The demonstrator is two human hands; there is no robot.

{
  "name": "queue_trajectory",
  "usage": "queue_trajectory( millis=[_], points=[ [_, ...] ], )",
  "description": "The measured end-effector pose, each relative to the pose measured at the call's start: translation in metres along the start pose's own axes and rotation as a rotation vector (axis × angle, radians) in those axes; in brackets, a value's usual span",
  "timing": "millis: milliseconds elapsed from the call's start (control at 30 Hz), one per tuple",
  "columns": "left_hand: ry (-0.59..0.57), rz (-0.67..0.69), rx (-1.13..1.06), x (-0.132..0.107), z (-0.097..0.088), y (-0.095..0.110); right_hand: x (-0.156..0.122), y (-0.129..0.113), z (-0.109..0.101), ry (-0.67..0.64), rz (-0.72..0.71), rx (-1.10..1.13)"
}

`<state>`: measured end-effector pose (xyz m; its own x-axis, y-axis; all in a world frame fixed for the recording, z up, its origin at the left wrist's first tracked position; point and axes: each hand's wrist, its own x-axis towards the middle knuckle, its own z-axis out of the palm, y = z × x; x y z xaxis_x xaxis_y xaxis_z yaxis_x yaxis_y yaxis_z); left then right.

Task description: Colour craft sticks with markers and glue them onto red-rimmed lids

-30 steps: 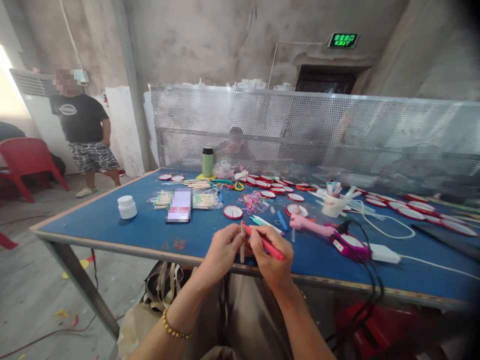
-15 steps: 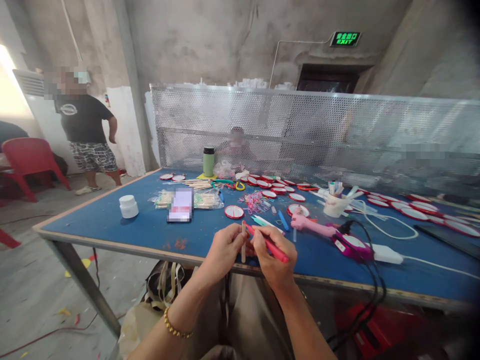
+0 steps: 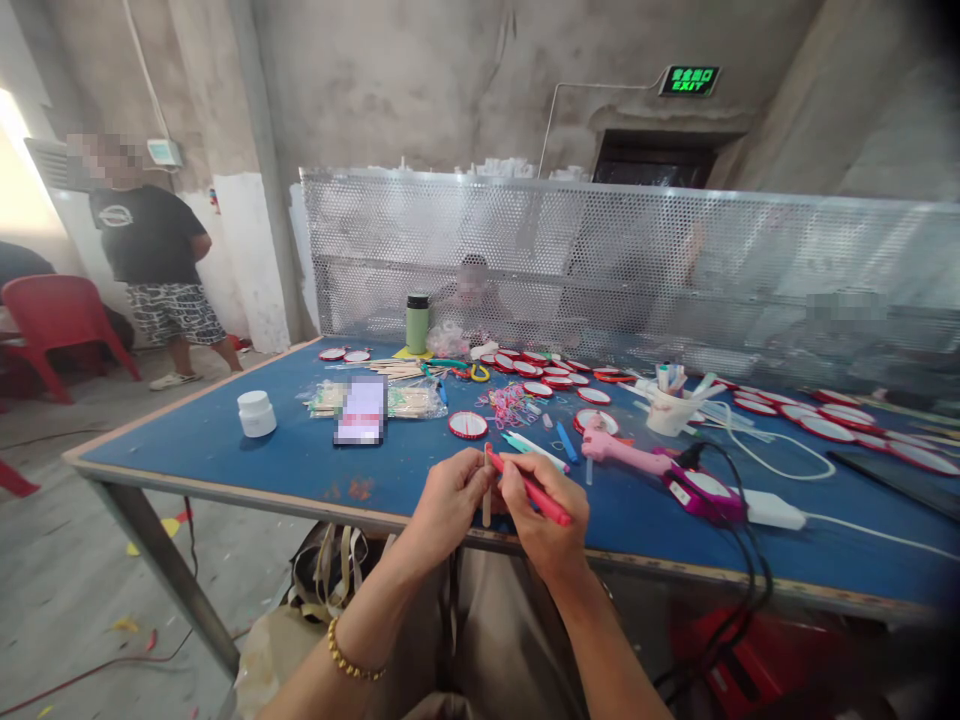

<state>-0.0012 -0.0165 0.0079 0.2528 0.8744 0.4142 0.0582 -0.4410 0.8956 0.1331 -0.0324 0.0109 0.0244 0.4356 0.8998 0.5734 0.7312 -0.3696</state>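
Between thumb and fingers, my left hand (image 3: pixel 451 492) pinches a flat wooden craft stick (image 3: pixel 487 508), held upright at the table's front edge. My right hand (image 3: pixel 550 512) is closed round a red marker pen (image 3: pixel 541 493). The pen's tip meets the upper end of the stick. Just beyond my hands lie a teal-tipped marker (image 3: pixel 536 450) and a blue marker (image 3: pixel 564 441). A round red-rimmed white disc (image 3: pixel 468 425) lies ahead of my left hand. To the right of my right hand rests a pink and purple hot glue gun (image 3: pixel 637 460).
A phone (image 3: pixel 361 410) lies on bagged wooden sticks (image 3: pixel 417 399). At left stands a white jar (image 3: pixel 256 414); farther back, a green bottle (image 3: pixel 417 323). A cup of pens (image 3: pixel 669 411) and white cable (image 3: pixel 787 472) are at right. A perforated metal screen (image 3: pixel 570 260) borders the table.
The red pen and my right hand have shifted slightly left, the pen tip now on the stick's upper end. A person standing at the far left has moved a little left.
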Motion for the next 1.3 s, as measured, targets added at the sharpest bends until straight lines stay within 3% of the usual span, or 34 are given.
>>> queue_trajectory(
  millis=[1300],
  points=[
    [-0.003, -0.024, -0.032, -0.0006, 0.0009, 0.0026, -0.0014, 0.0004, 0.0006, 0.026, 0.022, -0.029]
  ],
)
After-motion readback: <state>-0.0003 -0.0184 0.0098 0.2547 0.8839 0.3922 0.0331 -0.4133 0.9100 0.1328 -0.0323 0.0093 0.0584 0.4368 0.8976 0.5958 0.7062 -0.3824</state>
